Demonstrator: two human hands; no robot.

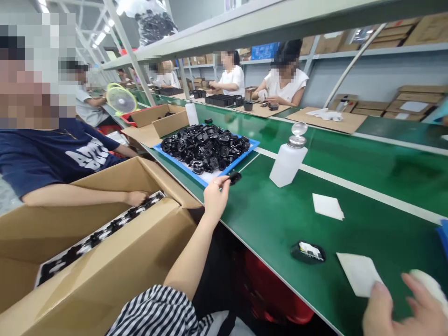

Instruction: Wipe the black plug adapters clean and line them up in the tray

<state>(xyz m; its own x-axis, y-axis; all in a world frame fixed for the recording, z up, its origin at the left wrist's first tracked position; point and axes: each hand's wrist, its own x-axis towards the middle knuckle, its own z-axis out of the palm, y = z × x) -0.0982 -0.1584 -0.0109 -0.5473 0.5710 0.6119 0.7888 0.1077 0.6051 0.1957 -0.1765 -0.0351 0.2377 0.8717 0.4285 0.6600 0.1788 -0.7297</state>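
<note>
My left hand (216, 198) pinches a small black plastic part (235, 178) at the near corner of a blue tray (233, 164). Heaped in that tray are many similar black plastic parts (210, 144). At the lower right, my right hand (402, 310) is slightly blurred, thumb and fingers apart. Its thumb overlaps the edge of a white paper piece (359, 274); whether it presses on it I cannot tell. A pale rounded thing (429, 285) shows behind its fingers, its kind unclear. Left of the paper lies a black oval housing (308, 252) with white material inside.
A white pump bottle (289, 161) with its metal lid up stands on the green bench (259, 224). Another paper piece (328, 206) lies nearby. At left, a co-worker's hand (137, 198) reaches into a large cardboard box (115, 261). Co-workers sit across the bench.
</note>
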